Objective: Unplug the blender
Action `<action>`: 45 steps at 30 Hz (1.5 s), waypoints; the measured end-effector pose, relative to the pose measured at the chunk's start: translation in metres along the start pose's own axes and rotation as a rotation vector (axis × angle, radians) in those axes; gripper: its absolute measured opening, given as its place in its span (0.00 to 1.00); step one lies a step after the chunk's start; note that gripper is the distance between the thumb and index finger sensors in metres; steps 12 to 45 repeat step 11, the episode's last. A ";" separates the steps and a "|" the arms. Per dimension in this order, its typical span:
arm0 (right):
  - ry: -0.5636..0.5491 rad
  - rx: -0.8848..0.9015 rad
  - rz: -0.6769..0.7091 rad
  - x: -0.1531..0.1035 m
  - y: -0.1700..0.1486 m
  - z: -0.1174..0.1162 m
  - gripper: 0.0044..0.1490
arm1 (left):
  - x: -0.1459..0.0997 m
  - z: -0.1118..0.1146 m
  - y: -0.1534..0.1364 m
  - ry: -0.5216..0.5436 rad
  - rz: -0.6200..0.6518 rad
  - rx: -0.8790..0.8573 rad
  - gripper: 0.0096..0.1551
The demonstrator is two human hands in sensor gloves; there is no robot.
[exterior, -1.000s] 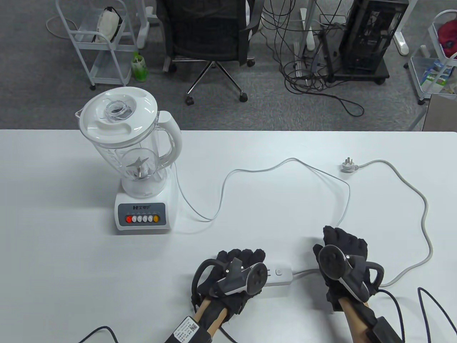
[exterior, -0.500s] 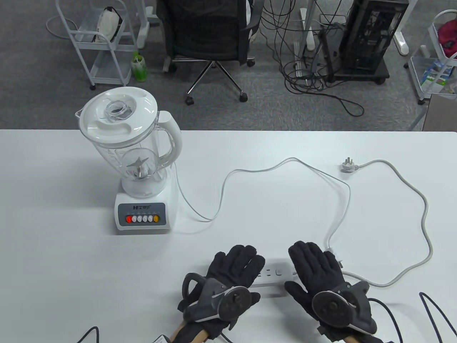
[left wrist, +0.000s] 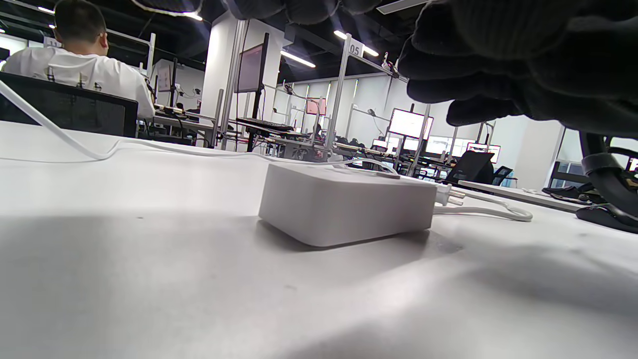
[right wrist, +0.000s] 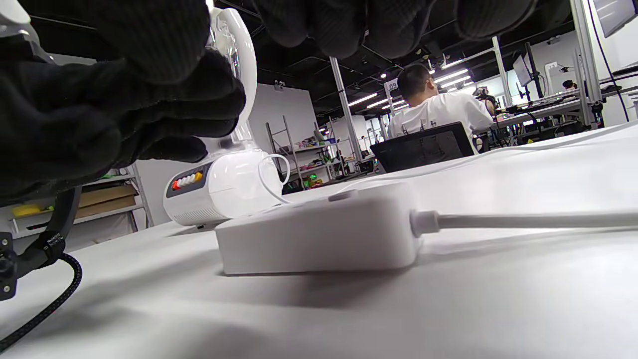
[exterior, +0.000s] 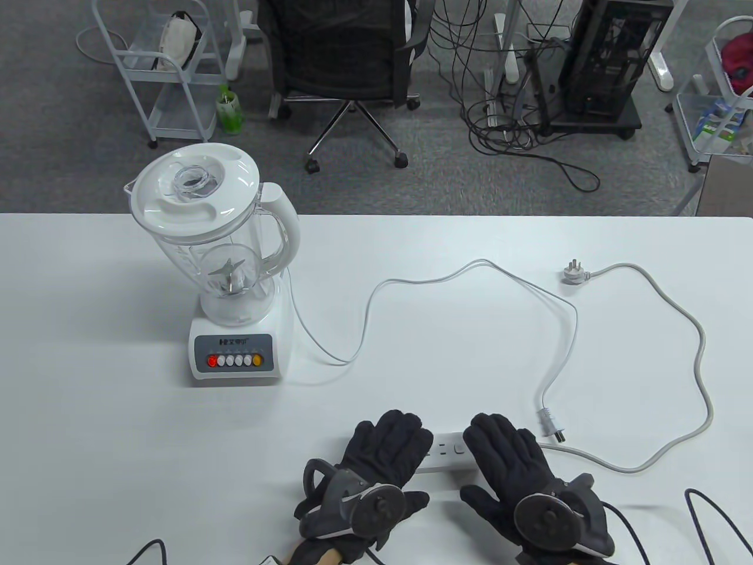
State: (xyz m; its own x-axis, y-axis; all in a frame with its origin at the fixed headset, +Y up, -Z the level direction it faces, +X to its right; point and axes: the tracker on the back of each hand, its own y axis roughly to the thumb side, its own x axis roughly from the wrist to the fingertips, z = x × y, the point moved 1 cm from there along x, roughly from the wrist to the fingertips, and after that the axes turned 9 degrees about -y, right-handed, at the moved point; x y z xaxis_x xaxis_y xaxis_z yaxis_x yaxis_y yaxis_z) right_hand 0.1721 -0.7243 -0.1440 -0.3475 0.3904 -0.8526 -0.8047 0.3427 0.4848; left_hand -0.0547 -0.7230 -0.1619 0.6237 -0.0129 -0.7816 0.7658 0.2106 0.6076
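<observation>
The white blender (exterior: pixel 232 276) stands at the left of the table. Its thin cord (exterior: pixel 470 268) loops right and ends in a plug (exterior: pixel 552 425) lying loose on the table, just right of the white power strip (exterior: pixel 448 451). My left hand (exterior: pixel 388 447) is flat and open over the strip's left end. My right hand (exterior: pixel 500 450) is flat and open over its right end. Neither hand holds anything. The strip (left wrist: pixel 344 204) and the loose plug (left wrist: pixel 448 195) show in the left wrist view. The strip (right wrist: pixel 319 234) and blender base (right wrist: pixel 219 192) show in the right wrist view.
The strip's own thick grey cable (exterior: pixel 700 376) curves around the right of the table to its plug (exterior: pixel 569 272), also lying loose. Black glove cables (exterior: pixel 715 518) trail at the near right edge. An office chair (exterior: pixel 347 53) and carts stand beyond the far edge.
The right hand, earlier closed by the strip's right end, has let go; the blender plug now lies loose beside the strip. Both hands turned palm down, opened flat and drew back toward me.
</observation>
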 end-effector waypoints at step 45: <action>0.030 -0.029 -0.013 -0.003 -0.001 -0.005 0.55 | -0.001 0.006 0.003 -0.009 0.021 0.012 0.55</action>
